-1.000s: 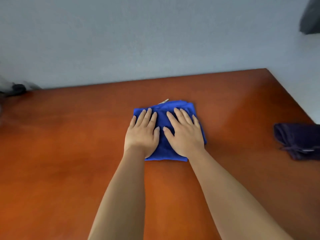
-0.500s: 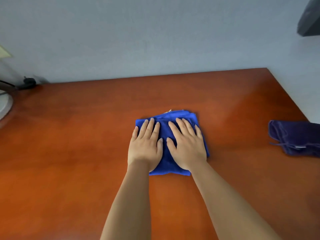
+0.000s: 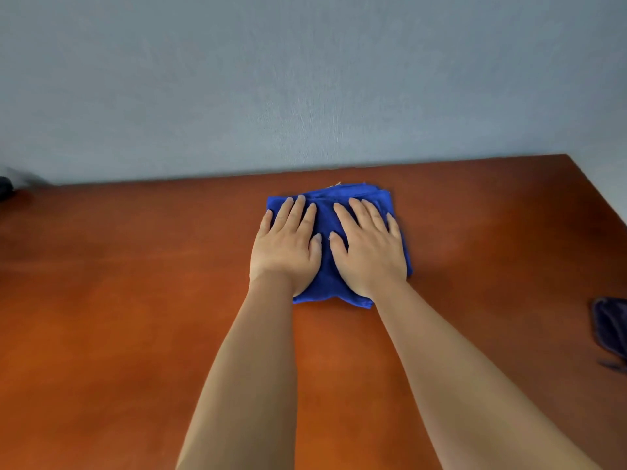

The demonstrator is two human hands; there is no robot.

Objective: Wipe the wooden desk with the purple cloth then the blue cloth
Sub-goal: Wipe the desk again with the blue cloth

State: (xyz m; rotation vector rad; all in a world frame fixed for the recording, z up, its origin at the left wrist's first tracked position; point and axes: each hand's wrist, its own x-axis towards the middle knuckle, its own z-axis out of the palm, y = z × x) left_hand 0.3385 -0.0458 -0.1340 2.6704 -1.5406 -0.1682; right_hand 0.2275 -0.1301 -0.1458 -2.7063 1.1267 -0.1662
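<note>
Left hand (image 3: 285,247), right hand (image 3: 369,251) flat, no grip, pressing blue cloth (image 3: 327,266); purple cloth (image 3: 612,329) well right on wooden desk (image 3: 118,300).

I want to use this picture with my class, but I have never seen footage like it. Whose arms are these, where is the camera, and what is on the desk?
There is no machine here. The picture comes from a wide-angle camera worn on a person's head, looking forward and down, so the two bare arms reaching in from the bottom are that person's own. The left hand and right hand lie flat, side by side, fingers straight, pressing a folded blue cloth onto the wooden desk. Nothing is gripped; the cloth is only pressed down. At the right edge lies a purple cloth, partly out of view and untouched. Behind the desk is a plain grey wall.
</note>
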